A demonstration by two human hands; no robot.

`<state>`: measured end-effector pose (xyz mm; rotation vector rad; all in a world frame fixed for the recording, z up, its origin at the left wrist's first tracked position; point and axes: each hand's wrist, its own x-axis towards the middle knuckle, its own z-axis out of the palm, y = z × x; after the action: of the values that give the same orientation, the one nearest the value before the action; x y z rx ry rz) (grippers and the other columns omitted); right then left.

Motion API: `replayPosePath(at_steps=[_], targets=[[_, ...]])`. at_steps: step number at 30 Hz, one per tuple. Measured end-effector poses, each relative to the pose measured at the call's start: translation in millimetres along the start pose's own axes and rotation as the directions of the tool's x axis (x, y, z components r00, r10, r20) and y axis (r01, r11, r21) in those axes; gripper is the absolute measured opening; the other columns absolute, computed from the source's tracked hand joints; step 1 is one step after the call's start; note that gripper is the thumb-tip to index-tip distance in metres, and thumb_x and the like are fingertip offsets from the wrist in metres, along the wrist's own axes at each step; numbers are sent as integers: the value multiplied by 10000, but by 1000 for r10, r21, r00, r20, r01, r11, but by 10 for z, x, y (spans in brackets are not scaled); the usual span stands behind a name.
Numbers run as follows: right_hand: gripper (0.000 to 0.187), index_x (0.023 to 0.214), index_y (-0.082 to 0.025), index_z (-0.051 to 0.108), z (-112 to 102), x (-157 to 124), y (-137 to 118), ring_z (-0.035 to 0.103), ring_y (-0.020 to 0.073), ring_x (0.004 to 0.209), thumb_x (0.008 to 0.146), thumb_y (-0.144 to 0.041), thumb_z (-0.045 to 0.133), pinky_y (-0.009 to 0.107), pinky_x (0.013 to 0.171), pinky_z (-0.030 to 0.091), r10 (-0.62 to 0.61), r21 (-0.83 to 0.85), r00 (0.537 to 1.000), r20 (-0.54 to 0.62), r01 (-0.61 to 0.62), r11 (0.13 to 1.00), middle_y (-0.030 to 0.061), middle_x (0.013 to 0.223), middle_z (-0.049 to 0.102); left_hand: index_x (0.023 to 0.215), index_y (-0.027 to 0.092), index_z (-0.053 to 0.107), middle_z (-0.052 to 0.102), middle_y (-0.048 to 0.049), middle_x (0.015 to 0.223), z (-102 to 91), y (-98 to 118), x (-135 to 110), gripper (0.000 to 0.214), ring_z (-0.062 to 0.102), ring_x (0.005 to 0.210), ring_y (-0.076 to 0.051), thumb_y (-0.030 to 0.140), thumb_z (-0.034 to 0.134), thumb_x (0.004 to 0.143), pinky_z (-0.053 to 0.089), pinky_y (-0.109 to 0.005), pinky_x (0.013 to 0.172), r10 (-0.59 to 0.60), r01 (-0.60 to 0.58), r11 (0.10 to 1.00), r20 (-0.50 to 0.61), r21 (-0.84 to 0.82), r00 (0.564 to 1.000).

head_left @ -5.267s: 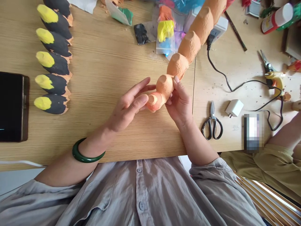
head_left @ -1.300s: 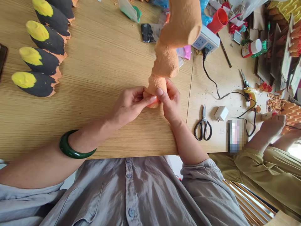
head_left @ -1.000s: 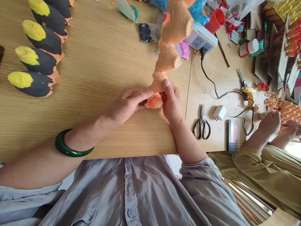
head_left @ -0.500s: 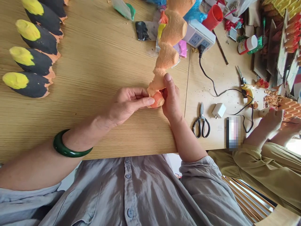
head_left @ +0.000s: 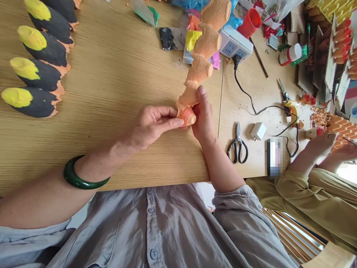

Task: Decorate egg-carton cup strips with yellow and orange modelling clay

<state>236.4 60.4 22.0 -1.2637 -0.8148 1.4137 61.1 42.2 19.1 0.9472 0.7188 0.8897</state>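
Both of my hands hold the near end of a long orange strip of foam-like lumps (head_left: 199, 69), which stretches up and away over the table. My left hand (head_left: 154, 124) is closed, its thumb and fingers pinching the end lump at its left edge. A reddish-orange coating, like soft clay, (head_left: 186, 115) covers part of that lump and lies under my left thumb. My right hand (head_left: 205, 117) grips the strip from the right, thumb on top; its other fingers are mostly hidden. At the far left lies a similar strip (head_left: 41, 72), its lumps coloured black with yellow tips.
Right of my hands lie black-handled scissors (head_left: 238, 145), a white plug adapter (head_left: 258, 131) and a glue gun (head_left: 292, 109). A power strip (head_left: 237, 44) with a cord stands behind, near coloured clay packets (head_left: 192, 40) and a red cup (head_left: 250, 23). A co-worker's hand (head_left: 320, 145) is at right.
The end of the strip has tilted slightly, so more of the reddish-orange lump shows. Both hands keep their hold. The whole view has shifted a little.
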Motion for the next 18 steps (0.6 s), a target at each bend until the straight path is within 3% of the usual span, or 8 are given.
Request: replayPosePath(at_steps=[4, 9, 14, 18], targets=[[587, 905, -317, 616, -27, 26, 14, 697, 250, 949, 873, -872, 805, 363, 750, 620, 7, -57, 1000, 6, -6, 998, 14, 815, 655, 944, 224, 921, 863, -75, 1030, 13, 33, -15, 317, 811, 1067, -286, 517, 1024, 877, 646, -434, 1064, -41, 41, 999, -59, -13, 997], [581, 950, -299, 641, 4, 14, -7, 761, 268, 1001, 926, -863, 780, 361, 735, 642, 10, -139, 999, -37, -15, 990, 25, 874, 685, 935, 205, 907, 861, -79, 997, 52, 83, -8, 320, 824, 1070, -291, 495, 1023, 865, 660, -433, 1059, -68, 64, 996, -72, -60, 995], [488, 944, -282, 712, 33, -13, -22, 726, 198, 915, 1035, -762, 716, 322, 764, 630, -51, -16, 999, -11, 51, 999, 7, 870, 683, 895, 190, 895, 870, -79, 1021, 94, 151, -7, 261, 823, 1098, -291, 437, 980, 881, 677, -477, 1103, -96, 83, 987, -91, -137, 991], [450, 851, -248, 758, 52, -44, -45, 615, 141, 767, 958, -672, 862, 283, 711, 556, -41, 62, 998, -44, 44, 997, -7, 833, 693, 985, 188, 910, 871, -90, 1093, 78, 156, -1, 345, 807, 1187, -296, 504, 1004, 884, 661, -462, 1140, -109, 101, 976, -30, -193, 994]])
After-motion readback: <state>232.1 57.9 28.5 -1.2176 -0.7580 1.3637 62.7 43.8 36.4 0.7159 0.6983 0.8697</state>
